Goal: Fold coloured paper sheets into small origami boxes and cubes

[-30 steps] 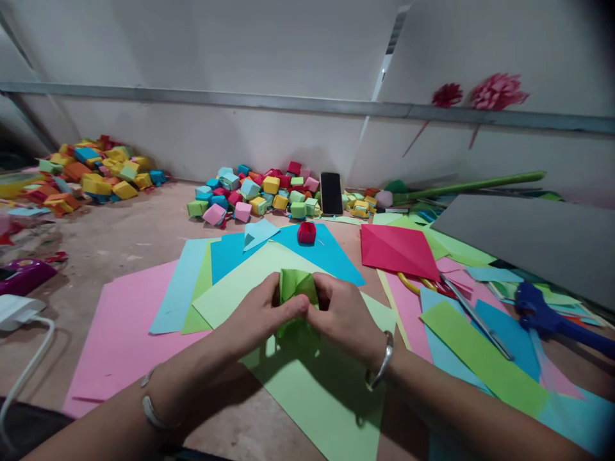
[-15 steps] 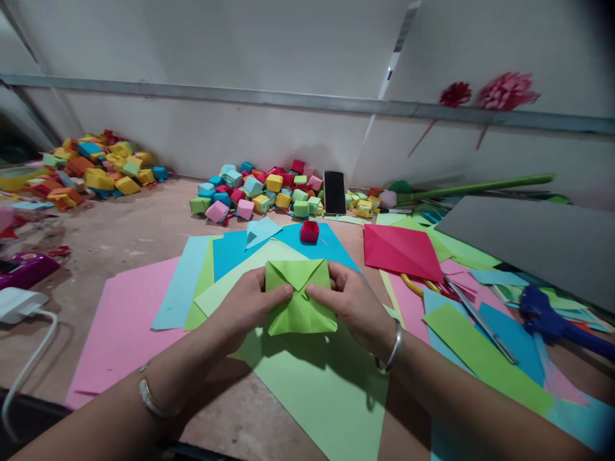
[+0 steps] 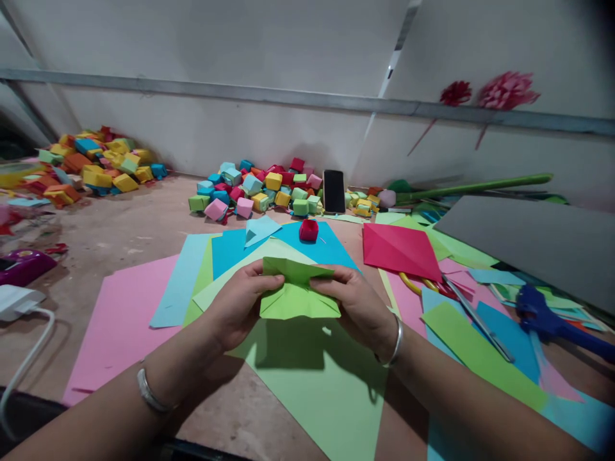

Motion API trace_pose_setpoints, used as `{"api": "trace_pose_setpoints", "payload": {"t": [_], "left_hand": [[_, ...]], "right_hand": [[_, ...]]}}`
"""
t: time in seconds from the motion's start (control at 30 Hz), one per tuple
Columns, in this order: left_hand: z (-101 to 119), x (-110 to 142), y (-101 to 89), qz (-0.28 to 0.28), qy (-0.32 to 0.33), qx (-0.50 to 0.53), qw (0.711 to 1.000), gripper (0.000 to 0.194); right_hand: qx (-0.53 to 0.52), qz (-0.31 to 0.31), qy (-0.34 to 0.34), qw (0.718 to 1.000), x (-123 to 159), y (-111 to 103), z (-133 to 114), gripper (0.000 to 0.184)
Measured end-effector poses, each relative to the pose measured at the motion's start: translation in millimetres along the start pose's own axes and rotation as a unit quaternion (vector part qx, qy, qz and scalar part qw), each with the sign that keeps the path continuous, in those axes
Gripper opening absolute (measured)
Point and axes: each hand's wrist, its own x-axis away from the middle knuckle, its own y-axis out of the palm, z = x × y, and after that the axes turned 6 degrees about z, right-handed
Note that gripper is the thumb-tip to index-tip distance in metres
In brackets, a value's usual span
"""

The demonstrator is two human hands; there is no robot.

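A creased piece of bright green folded paper (image 3: 298,301) is held up between both hands, above a pale green sheet (image 3: 331,390). My left hand (image 3: 245,301) grips its left side, thumb on the front face and the other fingers behind, out of sight. On the opposite side my right hand (image 3: 355,304) pinches it the same way. The paper bends inward along its middle, with its lower flap facing me. Just beyond it, a small red folded paper box (image 3: 308,230) sits on blue sheets (image 3: 336,240).
Heaps of small paper cubes (image 3: 273,182) lie along the wall, beside a phone (image 3: 334,192). To the right are a red sheet (image 3: 401,250), scissors (image 3: 480,320) and a blue glue gun (image 3: 542,317). Pink sheets (image 3: 120,326) and a white charger (image 3: 19,302) are at left.
The green paper has gone from a flat square with a triangular top flap to a shape bent inward at its middle. Both hands keep their hold.
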Motion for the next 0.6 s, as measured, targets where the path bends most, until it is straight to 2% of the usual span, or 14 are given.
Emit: {"api": "trace_pose_setpoints", "payload": {"t": [0.17, 0.33, 0.5, 0.6], "left_hand": [[3.7, 0.1, -1.6, -0.003, -0.027, 0.021, 0.999, 0.021], [9.0, 1.0, -4.1, -0.013, -0.056, 0.051, 0.997, 0.025], [13.8, 4.4, -4.7, -0.036, -0.029, 0.038, 0.998, 0.018], [12.0, 5.2, -4.0, -0.037, -0.008, -0.01, 0.999, 0.016]], "right_hand": [[-0.062, -0.018, 0.04, 0.997, -5.2, -6.0, 0.3, 0.029], [-0.078, -0.041, 0.059, 0.994, -8.3, -12.0, -0.6, 0.014], [-0.055, -0.057, 0.035, 0.996, -7.1, -9.1, -3.6, 0.01], [-0.032, -0.051, 0.029, 0.998, -7.4, -9.0, -3.4, 0.01]]}}
